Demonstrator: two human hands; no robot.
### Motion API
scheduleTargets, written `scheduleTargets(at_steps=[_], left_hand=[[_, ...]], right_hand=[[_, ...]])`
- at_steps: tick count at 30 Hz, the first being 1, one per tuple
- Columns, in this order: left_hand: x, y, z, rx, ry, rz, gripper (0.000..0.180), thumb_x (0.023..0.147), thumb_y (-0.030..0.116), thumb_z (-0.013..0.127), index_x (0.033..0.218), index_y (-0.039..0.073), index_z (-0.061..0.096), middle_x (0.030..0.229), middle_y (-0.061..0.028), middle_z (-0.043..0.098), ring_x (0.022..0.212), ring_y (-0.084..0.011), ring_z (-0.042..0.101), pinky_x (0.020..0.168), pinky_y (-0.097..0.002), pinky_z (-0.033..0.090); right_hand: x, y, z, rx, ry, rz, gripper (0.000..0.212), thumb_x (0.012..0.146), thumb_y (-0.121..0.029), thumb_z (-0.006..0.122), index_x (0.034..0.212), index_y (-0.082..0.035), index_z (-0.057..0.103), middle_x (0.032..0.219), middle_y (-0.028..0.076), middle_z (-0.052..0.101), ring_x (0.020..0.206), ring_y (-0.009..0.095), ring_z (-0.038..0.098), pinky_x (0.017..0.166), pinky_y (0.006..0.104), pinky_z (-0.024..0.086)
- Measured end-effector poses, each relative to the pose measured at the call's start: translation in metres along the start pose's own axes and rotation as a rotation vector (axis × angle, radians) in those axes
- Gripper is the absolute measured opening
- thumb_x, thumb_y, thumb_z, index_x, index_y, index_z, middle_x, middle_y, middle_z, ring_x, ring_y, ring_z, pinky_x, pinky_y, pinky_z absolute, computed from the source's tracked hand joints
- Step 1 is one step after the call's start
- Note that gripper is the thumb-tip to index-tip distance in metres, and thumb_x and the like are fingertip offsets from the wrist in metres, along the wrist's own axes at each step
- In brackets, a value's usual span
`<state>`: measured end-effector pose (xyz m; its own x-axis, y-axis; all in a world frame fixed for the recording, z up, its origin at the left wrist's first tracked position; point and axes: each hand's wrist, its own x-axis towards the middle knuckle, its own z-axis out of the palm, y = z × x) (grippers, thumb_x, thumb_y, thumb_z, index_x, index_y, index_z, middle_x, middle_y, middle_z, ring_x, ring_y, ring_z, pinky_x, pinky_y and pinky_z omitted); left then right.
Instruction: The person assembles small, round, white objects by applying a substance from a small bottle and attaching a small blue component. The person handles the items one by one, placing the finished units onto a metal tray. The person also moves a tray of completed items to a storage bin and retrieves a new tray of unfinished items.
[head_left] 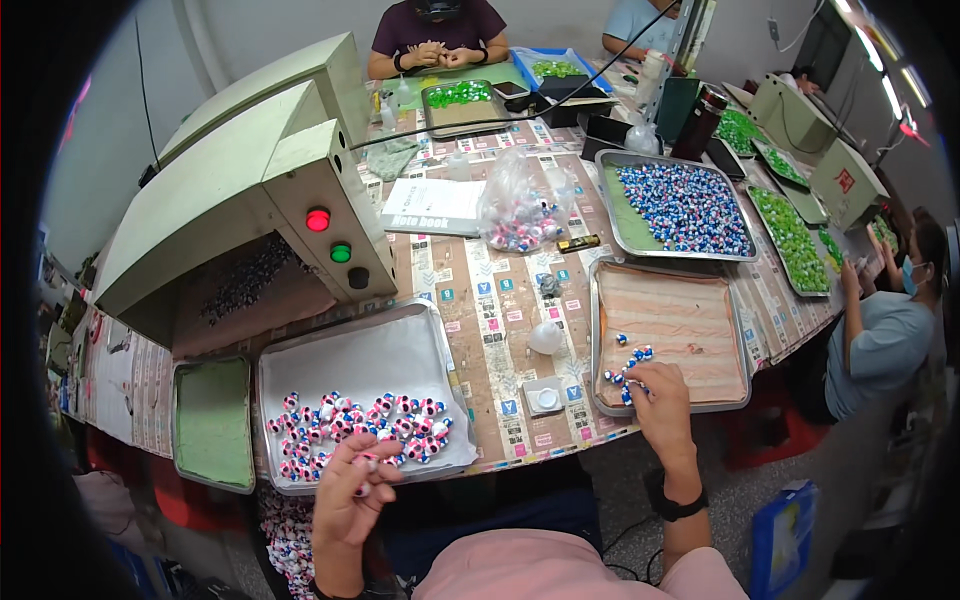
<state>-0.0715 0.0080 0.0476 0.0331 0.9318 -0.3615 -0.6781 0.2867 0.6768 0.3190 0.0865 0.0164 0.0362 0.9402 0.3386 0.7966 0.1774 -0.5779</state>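
While holding pink-and-white figure [366,462] in curled left hand [343,495] at near edge of white-lined tray [345,350] of similar figures, reaching bunched right hand [660,397] among blue-and-white pieces [622,339] in peach-lined tray [690,320]; cannot tell whether pinching any. Probably light, firm, slippery; best taken by rounded sides. Beyond: crowded green-lined tray [623,222].

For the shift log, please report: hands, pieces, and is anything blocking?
Left hand holding pink-white pieces. Right hand at blue-white pieces, grip unclear. Small white container between hands, blocking neither.
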Motion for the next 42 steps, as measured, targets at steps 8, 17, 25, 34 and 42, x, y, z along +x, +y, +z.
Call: scheduleTargets(at_steps=[8, 17, 25, 34, 42], left_hand=[[0.002, -0.042, 0.021, 0.063, -0.156, -0.219, 0.024, 0.094, 0.011, 0.056, 0.115, -0.003, 0.055, 0.108, -0.0182, 0.063, 0.080, -0.0201, 0.066, 0.066, -0.0259, 0.057], [0.005, -0.050, 0.037, -0.133, -0.198, -0.347, 0.035, 0.098, 0.010, 0.049, 0.131, -0.002, 0.047, 0.119, -0.0152, 0.058, 0.092, -0.0201, 0.064, 0.081, -0.0286, 0.056], [0.009, -0.068, 0.029, -0.190, -0.260, -0.414, 0.030, 0.098, 0.014, 0.050, 0.125, 0.000, 0.049, 0.118, -0.0153, 0.057, 0.098, -0.0201, 0.064, 0.082, -0.0286, 0.057], [0.006, -0.069, 0.022, -0.196, -0.229, -0.419, 0.029, 0.096, 0.010, 0.053, 0.121, -0.004, 0.051, 0.121, -0.0131, 0.056, 0.111, -0.0219, 0.059, 0.089, -0.0282, 0.055], [0.003, -0.067, 0.030, -0.163, -0.208, -0.487, 0.032, 0.091, 0.001, 0.058, 0.121, -0.003, 0.052, 0.121, -0.0131, 0.055, 0.114, -0.0243, 0.057, 0.094, -0.0287, 0.052]], right_hand=[[0.014, 0.008, 0.023, -0.042, -0.084, -0.045, 0.018, 0.073, 0.000, 0.065, 0.091, -0.002, 0.066, 0.088, 0.013, 0.064, 0.090, 0.033, 0.055, 0.080, 0.0405, 0.045], [0.001, 0.004, 0.020, 0.269, 0.053, 0.082, 0.017, 0.075, 0.007, 0.064, 0.092, 0.002, 0.064, 0.091, 0.011, 0.063, 0.077, 0.018, 0.063, 0.063, 0.0275, 0.052], [-0.020, -0.039, 0.015, 0.681, -0.310, 0.214, 0.023, 0.077, 0.006, 0.068, 0.099, 0.002, 0.067, 0.098, 0.004, 0.058, 0.078, 0.008, 0.057, 0.067, 0.0202, 0.050], [-0.017, -0.047, 0.022, 0.738, -0.448, 0.226, 0.023, 0.083, 0.001, 0.067, 0.106, 0.002, 0.067, 0.101, 0.005, 0.057, 0.088, 0.010, 0.057, 0.073, 0.0201, 0.049], [-0.010, -0.051, 0.038, 0.590, -0.300, 0.239, 0.019, 0.081, 0.003, 0.066, 0.100, 0.001, 0.068, 0.094, 0.007, 0.060, 0.073, 0.013, 0.061, 0.059, 0.0246, 0.048]])
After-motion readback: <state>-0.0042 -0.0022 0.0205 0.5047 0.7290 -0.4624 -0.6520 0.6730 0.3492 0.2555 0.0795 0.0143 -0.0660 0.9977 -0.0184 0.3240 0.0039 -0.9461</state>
